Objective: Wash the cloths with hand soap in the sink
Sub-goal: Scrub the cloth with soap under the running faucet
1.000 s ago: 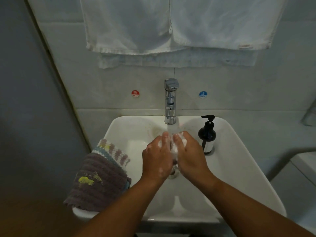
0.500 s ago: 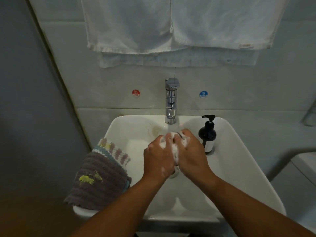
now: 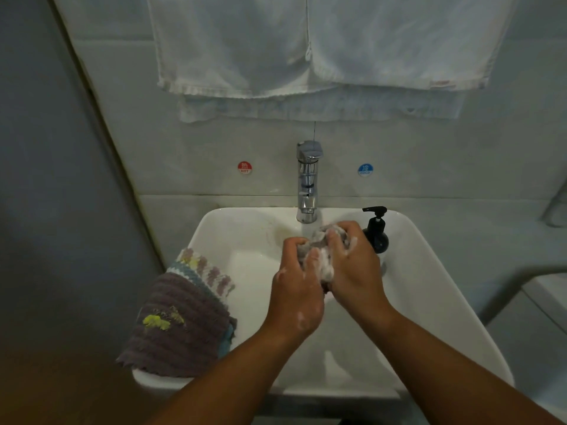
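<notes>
— What are the hands gripping?
— Both are clutching one grey cloth point(image 3: 320, 240), bunched into a wad between them. The left hand point(image 3: 296, 289) is curling its fingers round the cloth's near left side. The right hand point(image 3: 352, 265) is clamping its fingers over the top, knuckles up.
— How are they lying?
— Backs are facing the camera, and the two hands are pressing together with the cloth squeezed in the gap. The right hand is reaching a little nearer the wall than the left. The left forearm point(image 3: 233, 372) and right forearm point(image 3: 445, 357) are coming up from the bottom edge and angling inward toward each other.
— Is any soap showing?
— White foam point(image 3: 326, 266) is sitting on the cloth between the hands, clinging to the right fingers and dotting the back of the left hand.
— Where is the cloth?
— It is hanging over the basin of the white sink point(image 3: 429, 271), just below the spout of the chrome tap point(image 3: 308, 182).
— What is standing around it?
— A black soap bottle point(image 3: 376, 233) is standing on the back rim, just beside the right hand. A pile point(image 3: 181, 326) of folded cloths, a brown ribbed one uppermost, is resting on the left rim, apart from the hands. White towels point(image 3: 306, 44) are hanging on the wall above the tap
</notes>
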### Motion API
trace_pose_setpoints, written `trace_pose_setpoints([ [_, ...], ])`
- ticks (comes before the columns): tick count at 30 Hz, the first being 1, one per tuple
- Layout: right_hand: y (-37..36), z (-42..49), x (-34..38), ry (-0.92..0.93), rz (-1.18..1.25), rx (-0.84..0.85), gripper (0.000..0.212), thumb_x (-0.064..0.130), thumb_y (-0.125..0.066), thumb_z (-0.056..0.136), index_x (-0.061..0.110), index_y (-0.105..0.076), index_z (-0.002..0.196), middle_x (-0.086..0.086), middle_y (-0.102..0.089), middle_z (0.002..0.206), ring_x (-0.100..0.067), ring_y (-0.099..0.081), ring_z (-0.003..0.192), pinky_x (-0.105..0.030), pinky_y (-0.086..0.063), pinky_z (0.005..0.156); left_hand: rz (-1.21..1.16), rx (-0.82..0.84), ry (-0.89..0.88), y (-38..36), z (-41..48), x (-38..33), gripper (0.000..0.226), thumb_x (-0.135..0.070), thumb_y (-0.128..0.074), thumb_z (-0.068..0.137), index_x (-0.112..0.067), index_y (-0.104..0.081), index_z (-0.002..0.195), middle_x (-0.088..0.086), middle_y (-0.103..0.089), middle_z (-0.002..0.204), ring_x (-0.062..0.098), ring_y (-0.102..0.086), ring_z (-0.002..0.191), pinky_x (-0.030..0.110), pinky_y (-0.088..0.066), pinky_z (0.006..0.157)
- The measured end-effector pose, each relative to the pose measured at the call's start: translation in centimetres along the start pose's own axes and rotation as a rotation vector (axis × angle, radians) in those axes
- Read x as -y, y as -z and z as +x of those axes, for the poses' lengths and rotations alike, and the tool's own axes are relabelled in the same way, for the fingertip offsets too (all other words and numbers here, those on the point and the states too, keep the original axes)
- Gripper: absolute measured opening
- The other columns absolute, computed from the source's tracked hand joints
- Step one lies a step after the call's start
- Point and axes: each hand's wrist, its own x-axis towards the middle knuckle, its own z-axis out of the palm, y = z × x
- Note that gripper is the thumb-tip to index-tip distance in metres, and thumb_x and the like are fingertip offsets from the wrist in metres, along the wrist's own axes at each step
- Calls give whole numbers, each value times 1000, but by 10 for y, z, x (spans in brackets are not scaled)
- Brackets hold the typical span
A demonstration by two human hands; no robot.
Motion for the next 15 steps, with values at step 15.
trace_pose_setpoints([
  [15,-15,-22,-1,-15,-146,96,18,28,-41,107,21,-54,96,8,-61,81,-2,-62,70,-11,-43,55,67,-117,45,9,18,-1,7,-36,-44,106,-33,-50,107,-5,-65,95,14,-64,86,35,-54,75],
])
